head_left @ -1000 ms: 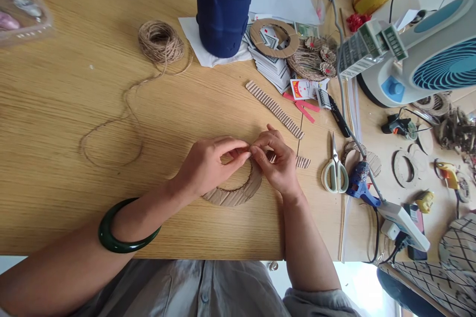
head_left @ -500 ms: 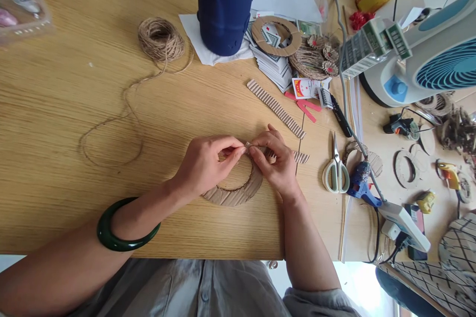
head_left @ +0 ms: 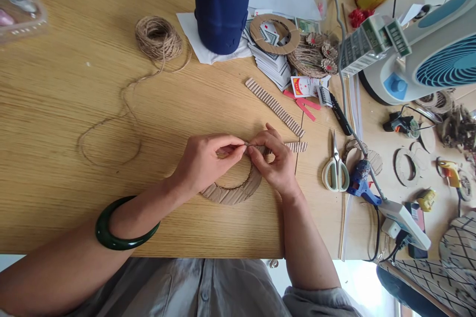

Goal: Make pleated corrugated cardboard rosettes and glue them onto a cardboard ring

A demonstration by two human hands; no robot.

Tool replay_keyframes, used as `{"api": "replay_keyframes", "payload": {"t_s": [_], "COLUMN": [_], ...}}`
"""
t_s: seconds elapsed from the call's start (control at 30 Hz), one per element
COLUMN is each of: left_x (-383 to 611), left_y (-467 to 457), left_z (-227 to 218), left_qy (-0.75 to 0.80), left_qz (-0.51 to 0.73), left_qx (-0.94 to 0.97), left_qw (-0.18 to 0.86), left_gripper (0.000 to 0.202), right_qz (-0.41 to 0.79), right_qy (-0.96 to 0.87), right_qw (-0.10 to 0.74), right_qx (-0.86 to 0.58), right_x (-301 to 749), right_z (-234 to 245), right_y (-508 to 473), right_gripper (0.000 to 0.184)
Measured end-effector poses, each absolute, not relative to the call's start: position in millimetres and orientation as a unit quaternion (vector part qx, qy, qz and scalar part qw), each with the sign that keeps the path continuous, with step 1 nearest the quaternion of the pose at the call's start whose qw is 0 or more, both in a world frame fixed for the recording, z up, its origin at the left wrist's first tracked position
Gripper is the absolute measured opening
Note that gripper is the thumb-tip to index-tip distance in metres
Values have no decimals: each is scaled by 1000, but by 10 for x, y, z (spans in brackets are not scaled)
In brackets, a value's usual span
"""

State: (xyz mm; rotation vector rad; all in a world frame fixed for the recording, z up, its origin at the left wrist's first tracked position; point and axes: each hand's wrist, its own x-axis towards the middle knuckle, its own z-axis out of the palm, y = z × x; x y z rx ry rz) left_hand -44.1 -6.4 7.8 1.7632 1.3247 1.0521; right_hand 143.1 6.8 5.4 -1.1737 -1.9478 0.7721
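Both hands meet over a brown cardboard ring [head_left: 230,193] lying on the wooden table [head_left: 55,109]. My left hand [head_left: 203,161] pinches the ring's top edge with thumb and forefinger. My right hand [head_left: 273,161] pinches a short corrugated strip [head_left: 296,146] that sticks out to the right and presses its end against the ring. The fingertips of both hands touch at the same spot. A dark green bangle [head_left: 124,225] sits on my left forearm.
A longer corrugated strip [head_left: 274,107], scissors [head_left: 335,168] and a blue glue gun [head_left: 359,181] lie to the right. A twine ball [head_left: 159,38] with a loose loop lies at left, a blue bottle [head_left: 221,2] behind. A fan [head_left: 431,54] and scraps crowd the right side.
The short corrugated strip has swung slightly upward at its free end; both hands stay pinched at the ring's top, barely shifted.
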Motion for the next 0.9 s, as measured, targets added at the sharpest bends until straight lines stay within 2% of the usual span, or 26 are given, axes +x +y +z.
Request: {"api": "replay_keyframes", "payload": {"t_s": [0.9], "left_x": [-435], "left_y": [-63], "left_z": [38], "left_qy": [502], "left_qz": [434], "left_qx": [670], "left_qw": [333], "left_gripper": [10], "right_qz": [325], "right_qy": [-734], "right_qw": [378], "right_qx": [-462], "right_x": [1422], "right_z": [20], "right_y": [67], "right_gripper": [6]}}
